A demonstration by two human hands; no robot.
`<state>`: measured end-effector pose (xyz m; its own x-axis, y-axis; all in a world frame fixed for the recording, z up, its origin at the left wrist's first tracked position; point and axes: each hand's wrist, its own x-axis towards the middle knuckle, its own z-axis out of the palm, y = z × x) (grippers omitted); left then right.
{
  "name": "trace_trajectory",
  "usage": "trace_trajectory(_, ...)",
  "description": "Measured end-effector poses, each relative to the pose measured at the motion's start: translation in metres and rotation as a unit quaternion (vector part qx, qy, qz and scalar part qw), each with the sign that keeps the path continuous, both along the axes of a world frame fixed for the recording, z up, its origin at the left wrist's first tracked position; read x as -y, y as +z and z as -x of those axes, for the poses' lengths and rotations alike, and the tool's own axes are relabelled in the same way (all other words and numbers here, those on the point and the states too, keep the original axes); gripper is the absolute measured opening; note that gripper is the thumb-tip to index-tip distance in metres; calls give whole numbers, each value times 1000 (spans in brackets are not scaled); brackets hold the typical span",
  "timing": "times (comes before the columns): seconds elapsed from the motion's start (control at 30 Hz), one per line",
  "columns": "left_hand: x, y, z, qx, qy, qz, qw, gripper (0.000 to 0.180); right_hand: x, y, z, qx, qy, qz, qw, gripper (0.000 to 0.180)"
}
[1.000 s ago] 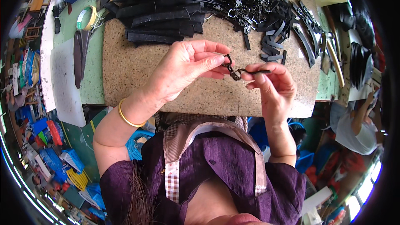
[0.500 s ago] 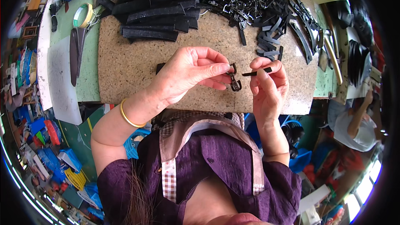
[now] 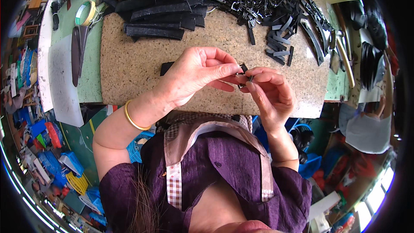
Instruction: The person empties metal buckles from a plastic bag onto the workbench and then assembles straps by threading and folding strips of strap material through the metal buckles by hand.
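Note:
My left hand [image 3: 202,71] pinches a dark metal buckle [image 3: 244,67] between thumb and fingers above the speckled board [image 3: 194,51]. My right hand [image 3: 274,92] is closed on a short black strip [image 3: 251,78] and meets the buckle, its fingertips nearly touching my left ones. Fingers cover most of both pieces, so whether the strip passes through the buckle cannot be made out. A black piece [image 3: 166,68] lies on the board, partly behind my left hand.
Long black strips [image 3: 157,17] are stacked at the far left of the board, beside a heap of metal buckles [image 3: 250,0]. Short black strips [image 3: 280,45] lie to the right. Scissors [image 3: 79,47], a tape roll [image 3: 87,14] and a hammer [image 3: 345,58] flank the board.
My right hand has moved left with the black strip and brought it up to the buckle. My left hand has stayed almost in place.

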<state>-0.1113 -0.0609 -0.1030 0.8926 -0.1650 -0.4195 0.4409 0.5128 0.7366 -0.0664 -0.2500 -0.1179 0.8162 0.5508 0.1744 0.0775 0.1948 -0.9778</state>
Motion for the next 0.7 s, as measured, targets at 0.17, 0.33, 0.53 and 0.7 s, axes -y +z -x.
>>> trace_trajectory(0.17,1,-4,1,2,13,-10,1000,18,-1,4,5,-97,-8,-31,995,18)
trace_trajectory(0.33,4,-2,2,32,-15,-75,997,15,1,-5,-1,-32,10,10,999,14)
trace_trajectory(0.53,9,-5,9,81,-22,-151,985,13,1,5,-5,48,-28,140,989,10)
trace_trajectory(0.7,15,-4,13,99,-4,-183,978,10,2,9,-2,-145,1,107,984,12)
